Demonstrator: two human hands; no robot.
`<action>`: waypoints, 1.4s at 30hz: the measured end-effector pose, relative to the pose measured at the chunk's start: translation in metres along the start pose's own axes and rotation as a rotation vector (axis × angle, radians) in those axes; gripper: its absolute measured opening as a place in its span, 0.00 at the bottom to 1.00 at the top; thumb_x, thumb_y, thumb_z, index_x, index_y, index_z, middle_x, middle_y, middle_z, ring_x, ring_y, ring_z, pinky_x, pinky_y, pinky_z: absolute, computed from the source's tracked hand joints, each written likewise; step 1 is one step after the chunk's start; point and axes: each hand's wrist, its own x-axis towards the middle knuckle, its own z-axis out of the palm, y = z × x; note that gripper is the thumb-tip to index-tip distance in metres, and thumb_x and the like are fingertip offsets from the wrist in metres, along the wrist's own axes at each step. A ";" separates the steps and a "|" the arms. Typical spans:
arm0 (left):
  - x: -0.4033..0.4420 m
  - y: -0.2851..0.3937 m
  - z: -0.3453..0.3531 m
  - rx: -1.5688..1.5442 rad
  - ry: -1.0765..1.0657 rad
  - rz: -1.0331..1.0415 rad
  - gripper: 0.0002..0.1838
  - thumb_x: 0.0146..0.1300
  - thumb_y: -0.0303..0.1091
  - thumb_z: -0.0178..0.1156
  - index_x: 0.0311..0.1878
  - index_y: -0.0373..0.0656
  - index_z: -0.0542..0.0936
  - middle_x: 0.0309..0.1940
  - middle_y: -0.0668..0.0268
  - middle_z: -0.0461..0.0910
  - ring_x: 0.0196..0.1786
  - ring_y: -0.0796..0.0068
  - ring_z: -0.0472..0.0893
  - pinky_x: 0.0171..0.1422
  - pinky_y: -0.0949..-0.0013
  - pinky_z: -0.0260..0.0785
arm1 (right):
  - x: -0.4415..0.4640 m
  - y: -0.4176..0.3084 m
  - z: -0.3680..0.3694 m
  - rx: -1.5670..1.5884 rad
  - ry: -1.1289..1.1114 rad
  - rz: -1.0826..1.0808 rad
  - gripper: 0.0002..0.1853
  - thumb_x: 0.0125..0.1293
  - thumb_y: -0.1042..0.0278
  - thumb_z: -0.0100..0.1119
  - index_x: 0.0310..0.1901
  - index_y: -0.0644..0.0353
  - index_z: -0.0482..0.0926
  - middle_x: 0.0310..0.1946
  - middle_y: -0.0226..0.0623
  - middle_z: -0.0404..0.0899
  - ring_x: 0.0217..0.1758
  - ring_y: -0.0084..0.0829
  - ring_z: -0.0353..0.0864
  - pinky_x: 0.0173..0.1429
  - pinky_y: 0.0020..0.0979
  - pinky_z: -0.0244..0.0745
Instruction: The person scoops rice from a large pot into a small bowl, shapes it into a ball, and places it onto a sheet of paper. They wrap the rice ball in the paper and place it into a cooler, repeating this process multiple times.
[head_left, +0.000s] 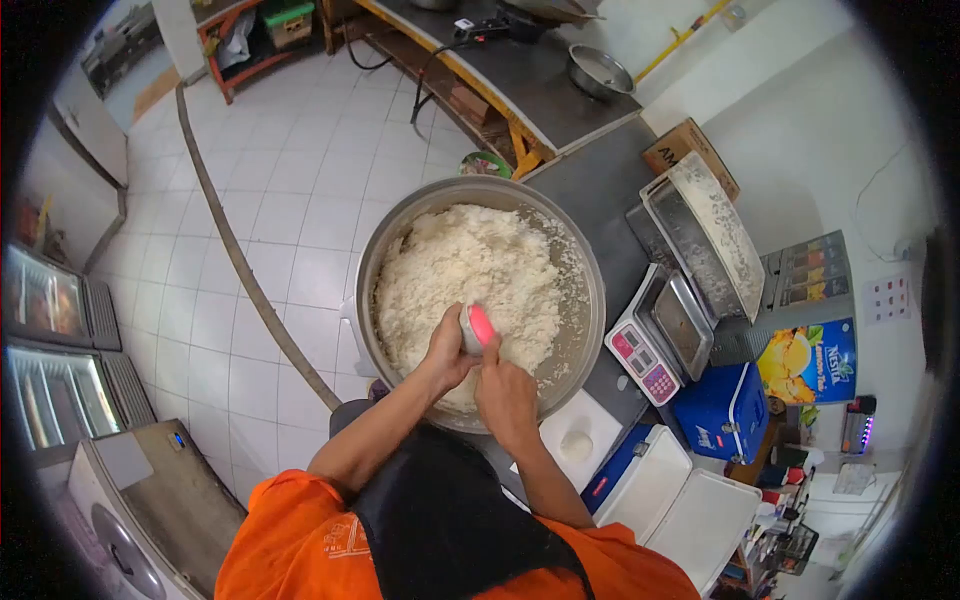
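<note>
Head view: the work in hand appears to be at an early stage, judging by the large heap of cooked rice [470,245] that fills most of the wide metal pot [598,298]; the bare, grain-flecked strip lies along the pot's right side. A single round pale item [577,446] rests on the white board [590,409] just beside the pot; you cannot confirm from this angle whether it is rice. The pink-and-white utensil [481,325] is over the near part of the heap, within the rim; whether it is loaded is hidden. Your left hand [452,350] has its grip clamped around the white part. Your right hand [508,395] has its index finger against the pink part; whether that grip is closed on it, you cannot tell. Clearance: your hands have room above the rice, bounded by the raised rim. On the right, observe the digital scale [645,370] near the rim on the grey surface [592,190]. The board sits between the pot and the open ice chest [640,485], leaving limited room there. On the left, the tiled floor [160,240] is open, except for the long hose-like strip [226,236] across it.
</note>
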 end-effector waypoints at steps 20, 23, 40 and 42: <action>-0.182 0.069 -0.051 -0.146 -0.084 0.331 0.23 0.77 0.47 0.41 0.58 0.39 0.76 0.54 0.58 0.81 0.55 0.60 0.82 0.62 0.55 0.75 | 0.054 0.029 0.057 0.047 -0.387 -0.466 0.22 0.65 0.61 0.48 0.59 0.54 0.79 0.29 0.52 0.82 0.36 0.55 0.82 0.43 0.51 0.76; -0.202 0.039 -0.083 -0.249 0.069 0.318 0.24 0.77 0.47 0.41 0.59 0.38 0.75 0.55 0.57 0.81 0.57 0.60 0.81 0.63 0.55 0.74 | 0.060 0.032 0.070 0.164 -0.474 -0.555 0.18 0.65 0.60 0.52 0.52 0.55 0.82 0.29 0.51 0.83 0.33 0.50 0.83 0.40 0.46 0.76; -0.081 -0.007 -0.021 0.052 0.054 0.144 0.21 0.77 0.53 0.40 0.58 0.51 0.73 0.51 0.66 0.78 0.54 0.66 0.79 0.58 0.55 0.72 | 0.039 0.089 -0.054 0.689 -0.390 -0.217 0.15 0.67 0.72 0.54 0.53 0.64 0.82 0.21 0.33 0.76 0.23 0.25 0.73 0.26 0.30 0.66; -0.057 -0.009 -0.003 0.054 0.029 0.115 0.21 0.77 0.53 0.40 0.57 0.50 0.73 0.51 0.66 0.78 0.53 0.66 0.79 0.57 0.54 0.72 | 0.013 0.057 -0.039 0.198 -0.103 -0.182 0.19 0.67 0.72 0.49 0.57 0.71 0.75 0.26 0.49 0.82 0.29 0.42 0.85 0.31 0.42 0.77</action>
